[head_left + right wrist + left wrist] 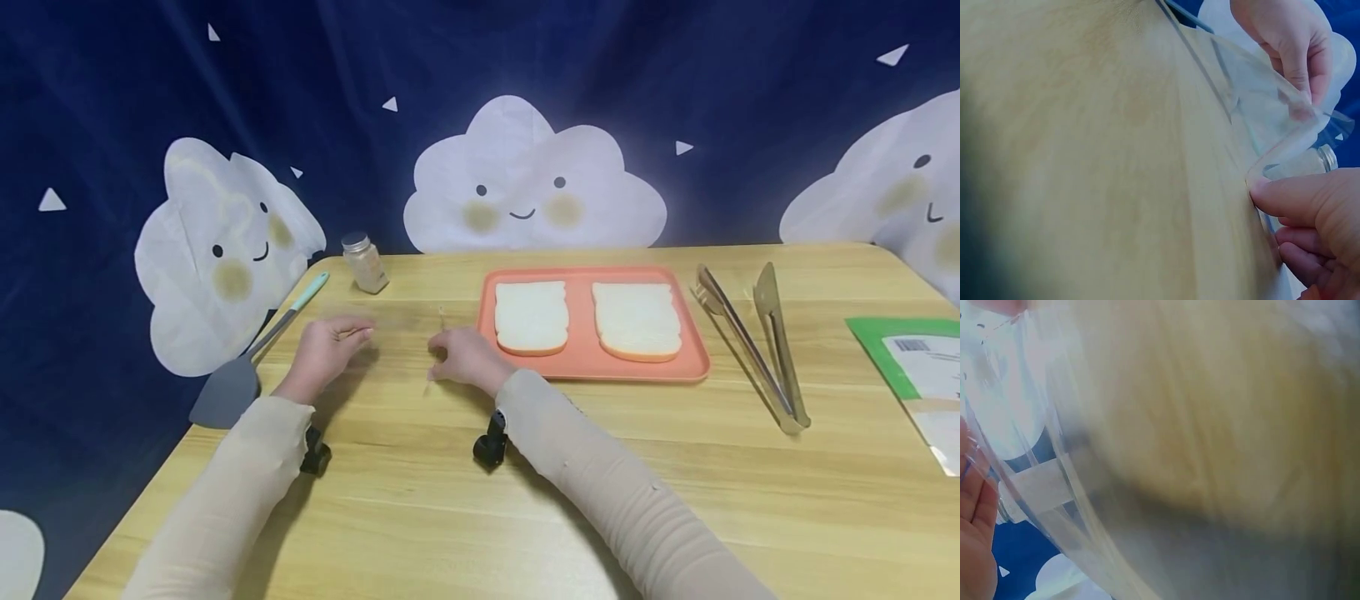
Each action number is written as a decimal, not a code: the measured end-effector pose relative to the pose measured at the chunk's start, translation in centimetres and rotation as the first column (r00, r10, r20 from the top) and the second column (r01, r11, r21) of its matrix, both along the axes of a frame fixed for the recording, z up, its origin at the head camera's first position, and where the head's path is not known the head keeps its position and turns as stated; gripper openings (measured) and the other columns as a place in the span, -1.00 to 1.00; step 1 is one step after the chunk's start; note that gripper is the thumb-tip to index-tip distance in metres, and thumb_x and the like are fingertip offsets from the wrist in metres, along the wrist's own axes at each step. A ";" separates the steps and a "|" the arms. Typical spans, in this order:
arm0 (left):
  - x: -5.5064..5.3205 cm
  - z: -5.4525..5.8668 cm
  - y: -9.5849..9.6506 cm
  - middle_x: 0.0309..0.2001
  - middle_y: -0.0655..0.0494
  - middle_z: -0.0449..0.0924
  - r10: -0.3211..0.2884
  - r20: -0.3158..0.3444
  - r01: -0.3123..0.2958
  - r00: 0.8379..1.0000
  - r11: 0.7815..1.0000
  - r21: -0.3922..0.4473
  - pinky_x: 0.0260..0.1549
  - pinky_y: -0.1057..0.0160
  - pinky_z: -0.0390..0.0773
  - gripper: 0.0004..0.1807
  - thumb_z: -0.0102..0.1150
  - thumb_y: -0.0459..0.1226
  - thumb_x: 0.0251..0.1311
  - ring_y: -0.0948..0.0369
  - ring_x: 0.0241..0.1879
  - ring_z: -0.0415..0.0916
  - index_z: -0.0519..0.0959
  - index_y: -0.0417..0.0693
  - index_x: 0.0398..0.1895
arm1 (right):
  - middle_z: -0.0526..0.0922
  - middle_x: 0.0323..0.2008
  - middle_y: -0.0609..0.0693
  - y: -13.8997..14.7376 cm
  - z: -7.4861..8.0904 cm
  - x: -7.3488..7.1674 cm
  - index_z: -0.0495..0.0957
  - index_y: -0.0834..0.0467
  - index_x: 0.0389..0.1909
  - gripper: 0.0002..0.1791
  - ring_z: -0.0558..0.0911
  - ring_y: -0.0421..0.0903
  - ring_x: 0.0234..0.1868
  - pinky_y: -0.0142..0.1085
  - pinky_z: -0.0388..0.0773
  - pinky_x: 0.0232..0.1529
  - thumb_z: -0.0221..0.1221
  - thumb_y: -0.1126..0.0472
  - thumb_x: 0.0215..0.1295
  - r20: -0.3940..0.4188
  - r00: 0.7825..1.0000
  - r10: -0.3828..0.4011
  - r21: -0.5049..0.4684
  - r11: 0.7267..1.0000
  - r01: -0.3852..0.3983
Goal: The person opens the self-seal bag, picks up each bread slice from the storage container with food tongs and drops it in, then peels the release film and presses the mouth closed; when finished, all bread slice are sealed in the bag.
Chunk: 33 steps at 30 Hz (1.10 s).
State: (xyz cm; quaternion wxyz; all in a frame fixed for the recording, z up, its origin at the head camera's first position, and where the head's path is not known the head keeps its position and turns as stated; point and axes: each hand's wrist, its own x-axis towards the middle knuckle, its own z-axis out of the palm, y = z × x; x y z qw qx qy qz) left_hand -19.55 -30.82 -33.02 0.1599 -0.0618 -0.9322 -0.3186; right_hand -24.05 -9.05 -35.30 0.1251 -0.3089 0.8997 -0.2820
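Observation:
A clear plastic bag (1260, 100), thin and hard to see in the head view, stretches between the two hands above the table. My left hand (327, 346) pinches one edge of it between thumb and fingers. Opposite, my right hand (468, 358) pinches the other edge, with the thumb (1291, 199) on the film. In the left wrist view the see-through film (1041, 444) fills much of the picture and blurs what is behind. Just right of my right hand is a coral tray (592, 367), bearing two bread slices (531, 317).
A small jar (367, 265) with a metal lid stands at the back left. Along the left edge lies a spatula (228, 392) with a mint handle. Metal tongs (753, 358) lie right of the tray, and a green-and-white packet (918, 358) lies at the far right.

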 end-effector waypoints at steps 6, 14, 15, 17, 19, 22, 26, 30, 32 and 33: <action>0.0 0.0 -0.2 -0.13 -0.20 0.63 0.038 -0.036 -0.037 0.999 0.999 0.027 -0.03 -0.03 0.48 -0.80 0.17 -0.39 0.16 -0.09 -0.05 0.54 0.62 -0.31 -0.17 | 0.57 0.05 -0.01 0.1 0.1 0.1 0.44 0.11 0.17 -0.46 0.50 -0.11 0.08 -0.29 0.42 0.08 0.26 0.07 0.16 -0.011 1.000 0.006 0.017 1.000 -0.006; -0.4 -0.3 -0.4 -0.16 -0.23 0.63 -0.052 -0.024 0.051 0.998 0.999 -0.017 -0.04 -0.04 0.48 -0.84 0.17 -0.42 0.14 -0.11 -0.09 0.55 0.64 -0.35 -0.25 | 0.54 0.09 0.00 0.3 0.1 0.0 0.35 0.12 0.25 -0.38 0.50 -0.11 0.09 -0.29 0.43 0.09 0.26 0.10 0.16 0.069 0.997 -0.034 -0.088 0.995 0.040; -0.4 -0.3 -0.4 -0.17 -0.23 0.63 -0.058 -0.024 0.058 0.998 0.998 -0.022 -0.04 -0.04 0.48 -0.85 0.17 -0.43 0.14 -0.11 -0.09 0.56 0.64 -0.35 -0.25 | 0.53 0.10 0.01 0.4 0.1 0.0 0.33 0.12 0.27 -0.36 0.50 -0.10 0.10 -0.28 0.42 0.10 0.25 0.10 0.16 0.087 0.995 -0.045 -0.112 0.992 0.054; -0.3 -0.4 -0.4 -0.17 -0.24 0.63 -0.067 -0.022 0.066 0.998 0.997 -0.032 -0.05 -0.04 0.48 -0.85 0.17 -0.44 0.13 -0.12 -0.10 0.56 0.63 -0.36 -0.26 | 0.50 0.15 0.04 0.8 0.2 -0.2 0.29 0.14 0.29 -0.35 0.49 -0.07 0.12 -0.25 0.42 0.12 0.24 0.12 0.18 0.110 0.993 -0.051 -0.172 0.983 0.069; -0.4 -0.5 -0.3 -0.17 -0.25 0.63 -0.073 -0.015 0.072 0.997 0.997 -0.037 -0.04 -0.04 0.48 -0.85 0.17 -0.45 0.13 -0.12 -0.10 0.56 0.63 -0.37 -0.25 | 0.44 0.21 0.05 1.6 0.6 -0.3 0.27 0.14 0.31 -0.35 0.45 -0.03 0.17 -0.20 0.40 0.14 0.22 0.12 0.19 0.135 0.989 -0.061 -0.224 0.970 0.091; -0.5 -0.6 -0.1 -0.16 -0.24 0.63 -0.085 0.000 0.085 0.996 0.996 -0.038 -0.05 -0.04 0.49 -0.84 0.17 -0.44 0.14 -0.11 -0.09 0.55 0.63 -0.36 -0.24 | 0.38 0.26 0.04 3.3 1.6 -0.5 0.28 0.13 0.30 -0.35 0.41 0.01 0.22 -0.17 0.36 0.18 0.22 0.11 0.19 0.122 0.990 -0.076 -0.273 0.956 0.107; -0.6 -0.6 0.0 -0.15 -0.21 0.63 -0.088 0.021 0.088 0.996 0.996 -0.032 -0.06 -0.03 0.50 -0.83 0.17 -0.43 0.14 -0.08 -0.09 0.56 0.63 -0.33 -0.21 | 0.42 0.23 0.06 6.4 3.7 -0.7 0.32 0.14 0.27 -0.36 0.44 0.00 0.18 -0.18 0.38 0.17 0.24 0.11 0.16 0.086 0.988 -0.127 -0.314 0.938 0.148; -0.6 -0.4 -0.2 -0.12 -0.18 0.63 -0.068 0.054 0.069 0.996 0.997 -0.022 -0.05 -0.02 0.49 -0.81 0.16 -0.39 0.17 -0.06 -0.07 0.55 0.63 -0.31 -0.18 | 0.48 0.16 0.10 10.5 5.1 -0.8 0.34 0.13 0.26 -0.37 0.49 0.00 0.12 -0.17 0.42 0.12 0.24 0.10 0.15 0.050 0.980 -0.194 -0.318 0.927 0.200; -0.6 -0.3 -0.3 -0.12 -0.18 0.63 -0.063 0.060 0.064 0.996 0.998 -0.025 -0.05 -0.02 0.49 -0.81 0.15 -0.38 0.18 -0.06 -0.07 0.55 0.63 -0.31 -0.18 | 0.47 0.16 0.13 12.7 5.6 -0.8 0.33 0.15 0.26 -0.38 0.49 0.03 0.12 -0.14 0.43 0.11 0.23 0.10 0.17 0.036 0.973 -0.228 -0.312 0.922 0.228; -0.6 -0.3 -0.4 -0.13 -0.17 0.63 -0.062 0.063 0.063 0.996 0.998 -0.027 -0.06 -0.02 0.49 -0.81 0.15 -0.38 0.18 -0.06 -0.07 0.55 0.63 -0.30 -0.18 | 0.48 0.16 0.14 13.9 5.7 -0.8 0.33 0.15 0.26 -0.38 0.49 0.05 0.12 -0.12 0.43 0.11 0.22 0.09 0.18 0.029 0.968 -0.250 -0.309 0.919 0.246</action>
